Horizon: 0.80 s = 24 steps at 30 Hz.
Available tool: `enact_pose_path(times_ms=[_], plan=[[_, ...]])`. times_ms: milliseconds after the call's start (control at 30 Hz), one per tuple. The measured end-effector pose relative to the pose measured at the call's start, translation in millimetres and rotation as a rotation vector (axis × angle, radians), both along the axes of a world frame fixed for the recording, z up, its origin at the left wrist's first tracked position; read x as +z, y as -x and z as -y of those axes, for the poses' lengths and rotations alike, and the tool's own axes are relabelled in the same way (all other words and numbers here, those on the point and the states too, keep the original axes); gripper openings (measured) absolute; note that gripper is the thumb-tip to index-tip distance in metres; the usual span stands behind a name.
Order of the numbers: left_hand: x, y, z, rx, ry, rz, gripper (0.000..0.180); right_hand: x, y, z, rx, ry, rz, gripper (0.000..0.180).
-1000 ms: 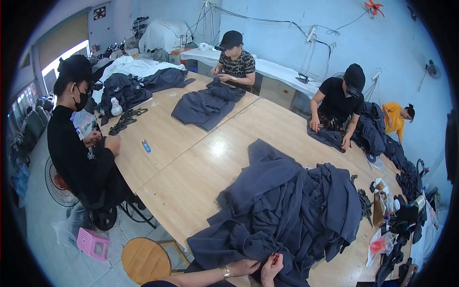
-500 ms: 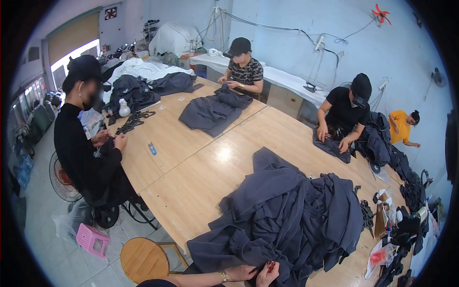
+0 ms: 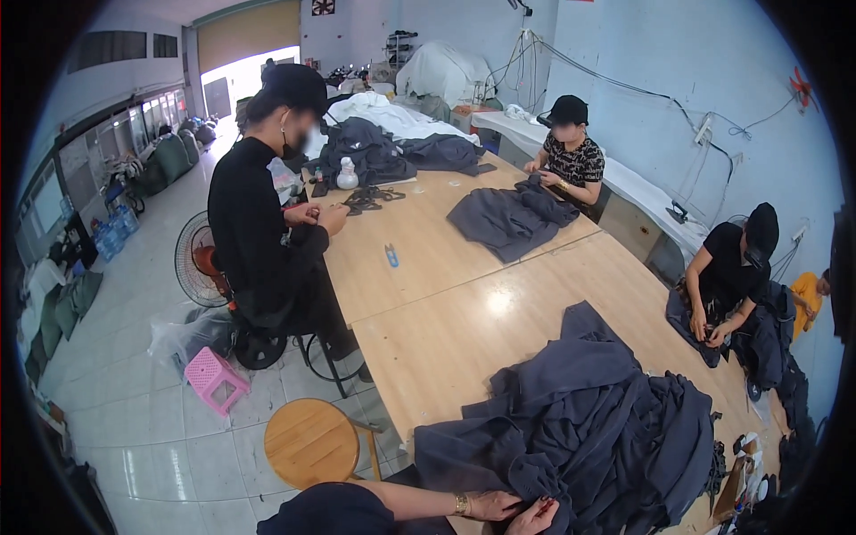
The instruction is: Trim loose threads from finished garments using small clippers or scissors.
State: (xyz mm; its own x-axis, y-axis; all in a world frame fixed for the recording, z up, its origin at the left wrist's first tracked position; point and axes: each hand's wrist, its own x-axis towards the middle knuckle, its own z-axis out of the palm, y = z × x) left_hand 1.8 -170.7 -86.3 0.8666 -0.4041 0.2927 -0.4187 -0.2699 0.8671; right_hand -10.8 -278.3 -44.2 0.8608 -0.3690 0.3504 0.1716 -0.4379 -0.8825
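Note:
A heap of dark grey garments (image 3: 606,428) lies at the near edge of the wooden table. At its lower left edge, my left hand (image 3: 492,506), with a gold band at the wrist, is closed on the cloth of one dark garment. Close beside it, my right hand (image 3: 533,518) is curled with its fingers pinched at the same cloth. A bit of red shows at the right fingertips, too small to make out. Folds of cloth partly hide both sets of fingertips.
Blue thread snips (image 3: 391,256) lie on the table (image 3: 428,330). Co-workers handle dark garments at the left, far and right sides. A round wooden stool (image 3: 311,443), a pink plastic stool (image 3: 215,381) and a standing fan (image 3: 201,259) stand on the floor at left.
The view has swung left, so the scene sits farther right and more floor shows. Both my hands stay at the garment's edge. The co-worker at right has bent lower over the cloth.

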Motion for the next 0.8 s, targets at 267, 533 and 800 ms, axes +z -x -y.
enact_pose_path(times_ms=[267,533,800], plan=[[12,-9,-17,-0.037,-0.298,0.218,0.022,12,-10,3,0.091,-0.693,-0.145,0.006],[75,-9,-4,0.347,0.604,-0.36,0.015,35,-8,4,0.026,-0.971,-0.086,0.018],[131,8,-13,0.054,1.142,-0.839,0.014,69,12,-25,-0.018,-0.441,0.074,0.016]])
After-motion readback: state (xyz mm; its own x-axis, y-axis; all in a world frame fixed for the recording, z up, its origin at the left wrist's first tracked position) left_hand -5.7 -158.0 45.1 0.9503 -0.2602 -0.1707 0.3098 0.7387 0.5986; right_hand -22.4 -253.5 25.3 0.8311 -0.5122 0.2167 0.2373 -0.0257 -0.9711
